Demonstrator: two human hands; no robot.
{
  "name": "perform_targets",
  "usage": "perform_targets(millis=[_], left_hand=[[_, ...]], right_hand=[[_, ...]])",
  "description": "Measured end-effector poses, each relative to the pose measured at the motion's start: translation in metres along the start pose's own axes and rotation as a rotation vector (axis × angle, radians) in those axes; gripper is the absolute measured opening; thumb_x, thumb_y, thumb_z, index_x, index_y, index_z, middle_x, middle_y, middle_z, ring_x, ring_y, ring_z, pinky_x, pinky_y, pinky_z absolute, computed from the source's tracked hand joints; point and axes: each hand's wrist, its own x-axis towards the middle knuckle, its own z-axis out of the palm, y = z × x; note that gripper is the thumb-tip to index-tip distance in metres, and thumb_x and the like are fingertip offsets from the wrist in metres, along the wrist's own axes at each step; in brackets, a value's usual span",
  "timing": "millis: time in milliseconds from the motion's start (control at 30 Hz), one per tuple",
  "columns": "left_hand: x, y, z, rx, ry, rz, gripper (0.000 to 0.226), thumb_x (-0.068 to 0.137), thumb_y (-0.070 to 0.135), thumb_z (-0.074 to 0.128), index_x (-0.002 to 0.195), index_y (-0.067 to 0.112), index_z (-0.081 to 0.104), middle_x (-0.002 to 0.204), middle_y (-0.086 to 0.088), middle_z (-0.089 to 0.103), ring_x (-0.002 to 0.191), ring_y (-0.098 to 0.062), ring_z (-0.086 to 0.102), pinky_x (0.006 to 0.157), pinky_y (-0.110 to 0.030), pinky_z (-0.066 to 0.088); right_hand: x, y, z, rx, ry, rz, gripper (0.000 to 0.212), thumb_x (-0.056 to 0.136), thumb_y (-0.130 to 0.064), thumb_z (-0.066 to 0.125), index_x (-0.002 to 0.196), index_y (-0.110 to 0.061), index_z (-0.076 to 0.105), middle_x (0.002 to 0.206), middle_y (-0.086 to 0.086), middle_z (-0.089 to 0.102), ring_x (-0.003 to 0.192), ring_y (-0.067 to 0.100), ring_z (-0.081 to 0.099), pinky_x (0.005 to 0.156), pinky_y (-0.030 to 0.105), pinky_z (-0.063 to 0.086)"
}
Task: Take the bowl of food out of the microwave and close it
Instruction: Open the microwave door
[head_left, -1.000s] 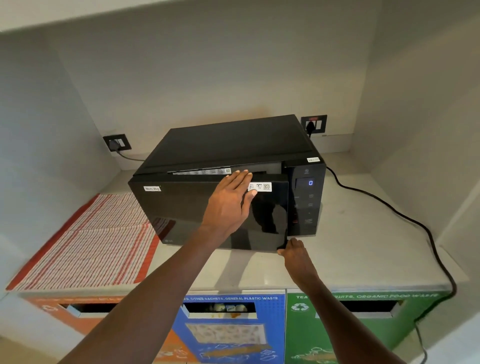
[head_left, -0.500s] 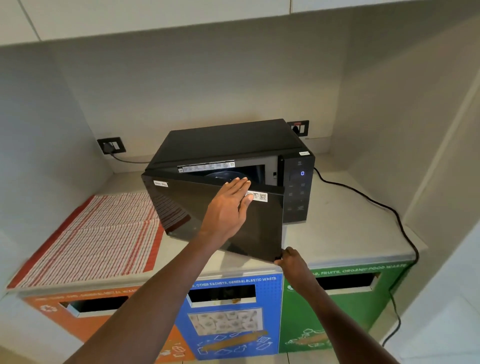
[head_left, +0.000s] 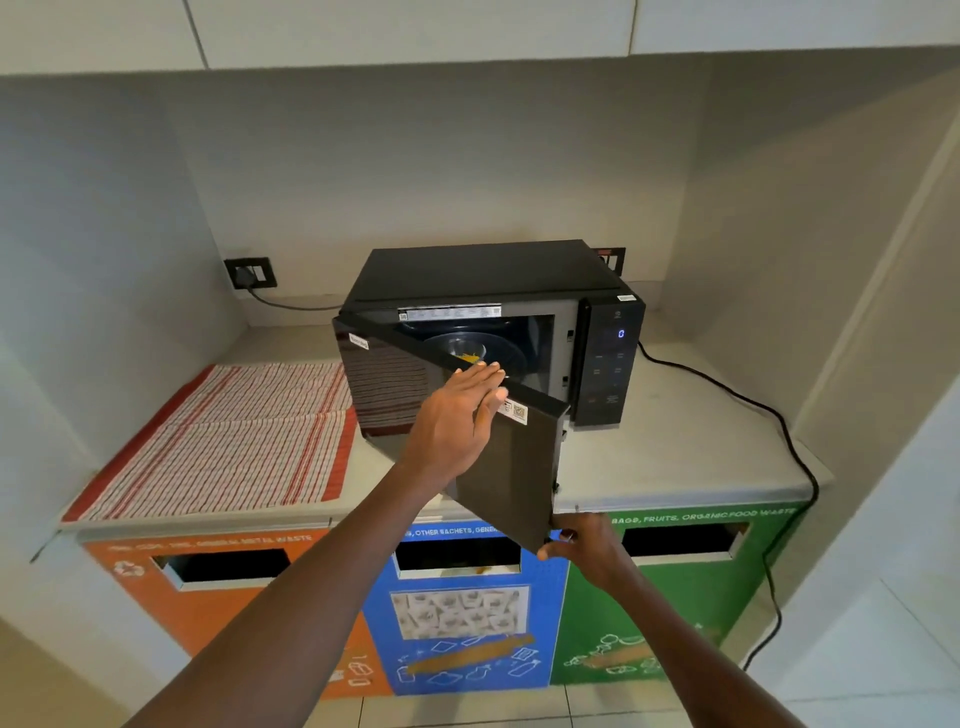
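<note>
A black microwave stands on a pale counter. Its door hangs roughly half open, hinged at the left. Inside, a bowl with yellow food sits on the turntable, partly hidden behind the door's top edge. My left hand lies flat against the door's outer face near its top, fingers together. My right hand pinches the door's lower right corner.
A red-striped cloth covers the counter's left part. A black power cable runs along the right side and down. Orange, blue and green waste bins stand below the counter. Walls enclose the niche on both sides.
The microwave door has swung from nearly shut to about half open, revealing the bowl inside. Both hands moved with the door toward me, and my view has pulled back.
</note>
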Motion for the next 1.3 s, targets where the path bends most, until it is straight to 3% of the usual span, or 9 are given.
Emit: perform_targets(millis=[167,367,467,667,767,833,967,1067,1300], left_hand=[[-0.018,-0.003,-0.021,-0.063,0.042,-0.014,0.039,0.1,0.034,0.048,0.13,0.012,0.062,0.132,-0.003,0.064,0.13,-0.011,0.053,0.112,-0.029,0.039],[-0.035,-0.006,-0.041,-0.126,0.119,-0.094,0.037,0.092,0.04,0.06,0.119,0.017,0.07,0.121,0.009,0.068,0.116,0.017,0.05,0.103,-0.006,0.036],[-0.044,-0.009,-0.054,-0.172,0.155,-0.144,0.04,0.088,0.045,0.061,0.116,0.018,0.071,0.112,0.019,0.064,0.107,0.028,0.049,0.098,-0.004,0.04],[-0.054,-0.01,-0.082,-0.162,0.153,-0.248,0.029,0.088,0.034,0.067,0.112,0.019,0.074,0.113,0.0,0.074,0.104,0.0,0.066,0.081,-0.001,0.046],[-0.057,-0.01,-0.095,-0.09,0.127,-0.295,0.028,0.088,0.032,0.068,0.111,0.017,0.075,0.111,-0.001,0.075,0.099,-0.007,0.069,0.071,0.004,0.042],[-0.056,-0.009,-0.104,-0.038,0.061,-0.292,0.028,0.089,0.029,0.067,0.112,0.015,0.074,0.113,-0.003,0.074,0.106,-0.01,0.068,0.079,0.001,0.041],[-0.055,-0.008,-0.119,-0.009,-0.086,-0.348,0.037,0.09,0.028,0.066,0.122,0.011,0.068,0.128,-0.007,0.067,0.124,-0.017,0.059,0.103,-0.028,0.041],[-0.056,-0.009,-0.128,0.024,-0.156,-0.393,0.044,0.088,0.028,0.068,0.128,0.01,0.063,0.136,-0.008,0.062,0.13,-0.018,0.054,0.108,-0.033,0.038],[-0.058,-0.014,-0.143,0.137,-0.232,-0.433,0.034,0.086,0.008,0.063,0.118,0.003,0.069,0.121,-0.017,0.069,0.107,-0.024,0.066,0.085,-0.025,0.045]], right_hand=[[-0.014,-0.019,0.01,0.067,-0.054,-0.048,0.024,0.065,-0.02,0.084,0.079,-0.003,0.074,0.058,0.0,0.047,0.054,0.008,0.034,0.05,0.029,0.024],[-0.03,-0.036,0.028,0.124,-0.108,-0.157,0.001,0.074,-0.014,0.078,0.074,-0.015,0.078,0.064,-0.003,0.073,0.055,0.007,0.061,0.053,0.026,0.043],[-0.036,-0.047,0.039,0.114,-0.098,-0.218,0.011,0.08,-0.02,0.075,0.069,-0.018,0.072,0.044,-0.013,0.053,0.042,0.002,0.037,0.047,0.021,0.03],[-0.04,-0.067,0.059,0.095,-0.219,-0.258,0.02,0.081,-0.021,0.074,0.072,-0.003,0.073,0.053,0.012,0.051,0.049,0.006,0.036,0.05,0.02,0.03],[-0.047,-0.074,0.075,0.085,-0.23,-0.292,0.022,0.084,-0.022,0.071,0.066,-0.01,0.067,0.05,-0.013,0.05,0.047,0.0,0.042,0.051,0.011,0.032],[-0.051,-0.078,0.085,0.07,-0.225,-0.288,0.014,0.085,-0.02,0.069,0.075,-0.01,0.072,0.058,-0.022,0.06,0.051,-0.006,0.053,0.053,0.005,0.035],[-0.056,-0.089,0.098,0.065,-0.227,-0.319,0.021,0.087,-0.02,0.066,0.092,-0.001,0.072,0.083,0.02,0.073,0.063,0.015,0.063,0.056,0.012,0.041],[-0.059,-0.097,0.106,0.056,-0.249,-0.334,0.018,0.088,-0.021,0.065,0.097,-0.007,0.073,0.08,0.016,0.073,0.058,-0.003,0.059,0.052,0.006,0.039],[-0.055,-0.114,0.124,0.036,-0.306,-0.327,0.02,0.089,-0.009,0.062,0.106,-0.005,0.071,0.094,0.01,0.075,0.073,0.016,0.067,0.066,0.019,0.051]])
